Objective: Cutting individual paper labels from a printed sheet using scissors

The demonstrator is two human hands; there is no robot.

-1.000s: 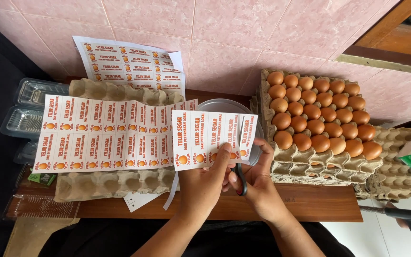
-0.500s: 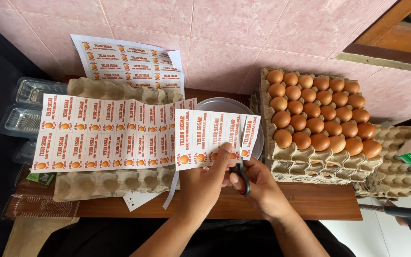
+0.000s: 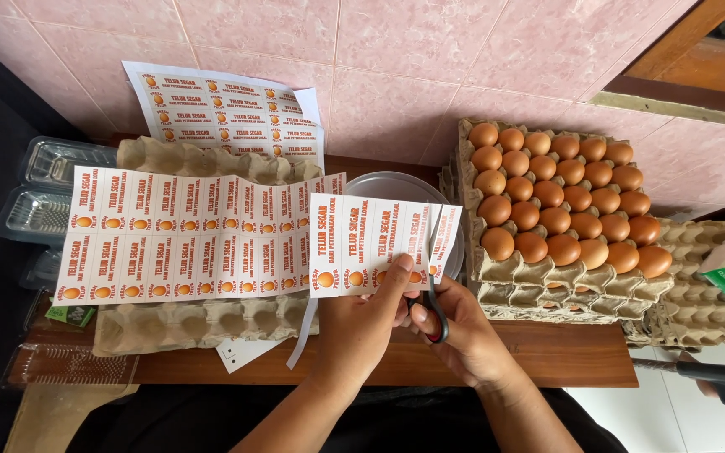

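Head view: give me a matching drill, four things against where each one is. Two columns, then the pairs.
Things:
1. Black-handled scissors
2. Small strip of orange-and-white printed paper labels
3. Brown eggs
4. Clear plastic egg boxes

Places:
A. far left edge of the table
B. pinched in the left hand
C. in the right hand, blades cutting into paper
D. on stacked grey cardboard trays at the right

Pairs: 1-C, 2-B, 3-D, 4-A
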